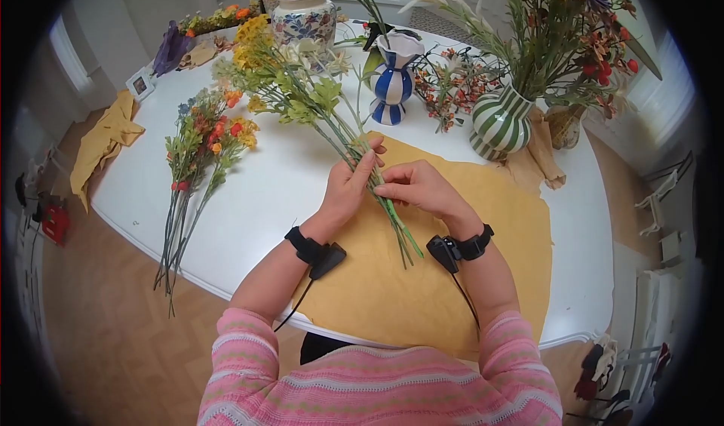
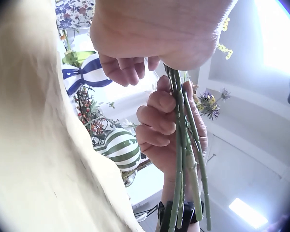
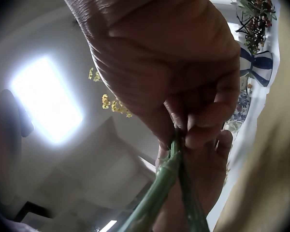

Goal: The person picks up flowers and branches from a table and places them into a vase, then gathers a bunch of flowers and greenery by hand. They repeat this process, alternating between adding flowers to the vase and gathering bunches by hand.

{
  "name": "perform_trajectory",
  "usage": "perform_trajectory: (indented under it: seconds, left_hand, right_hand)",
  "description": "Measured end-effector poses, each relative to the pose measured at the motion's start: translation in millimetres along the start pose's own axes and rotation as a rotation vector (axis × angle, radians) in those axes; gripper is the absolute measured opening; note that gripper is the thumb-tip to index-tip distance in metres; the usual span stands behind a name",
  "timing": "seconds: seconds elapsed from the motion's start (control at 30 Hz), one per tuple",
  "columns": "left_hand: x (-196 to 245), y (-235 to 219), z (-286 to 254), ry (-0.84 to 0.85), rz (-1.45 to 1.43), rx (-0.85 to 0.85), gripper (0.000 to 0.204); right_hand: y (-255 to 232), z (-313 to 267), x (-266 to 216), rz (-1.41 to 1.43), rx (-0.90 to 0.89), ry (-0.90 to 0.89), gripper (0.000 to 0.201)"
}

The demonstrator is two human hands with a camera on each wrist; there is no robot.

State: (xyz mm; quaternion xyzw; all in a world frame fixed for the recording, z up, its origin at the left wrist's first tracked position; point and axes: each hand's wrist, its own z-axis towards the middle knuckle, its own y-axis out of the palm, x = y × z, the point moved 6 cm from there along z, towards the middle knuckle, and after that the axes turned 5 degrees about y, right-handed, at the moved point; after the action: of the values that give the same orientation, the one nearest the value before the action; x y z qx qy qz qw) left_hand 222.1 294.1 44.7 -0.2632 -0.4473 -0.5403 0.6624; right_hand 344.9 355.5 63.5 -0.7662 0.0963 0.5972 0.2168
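A bunch of artificial-looking flowers (image 1: 302, 86) with yellow and white blooms leans up and to the left in the head view. My left hand (image 1: 348, 184) grips its green stems (image 2: 181, 145) with the thumb along them. Just below, my right hand (image 1: 422, 188) pinches the same stems between thumb and curled fingers. In the right wrist view a thick green stem (image 3: 157, 193) runs out from under the right fingertips (image 3: 198, 137). The stem ends hang over a sheet of yellow-brown wrapping paper (image 1: 452, 290) on the white table (image 1: 204, 245).
Orange and red flowers (image 1: 211, 135) lie at the left, stems over the table edge. A blue-striped vase (image 1: 392, 83), a green-striped vase (image 1: 501, 124) with a full bouquet and a floral pot (image 1: 304, 22) stand behind. Crumpled yellow paper (image 1: 109, 143) drapes over the left edge.
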Motion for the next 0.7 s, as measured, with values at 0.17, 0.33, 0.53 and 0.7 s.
perform_trajectory:
  seconds: [0.17,0.33,0.53,0.7]
  left_hand:
    - [-7,-2,1,-0.046,-0.039,-0.018,0.040]
    - [-4,-3,2,0.023,0.004,-0.057,0.038]
    - [-5,-9,5,-0.029,-0.048,0.029,0.041]
    - [-18,-34,4,-0.141,-0.190,0.353,0.038]
  right_hand:
    - [-3,-2,-8,0.076,0.146,-0.036,0.018]
    - [-12,-3,-9,0.100,0.261,-0.070,0.018]
    - [-25,-10,-17,0.106,0.283,-0.108,0.019]
    - [-30,-16,-27,0.185,0.276,-0.176,0.020]
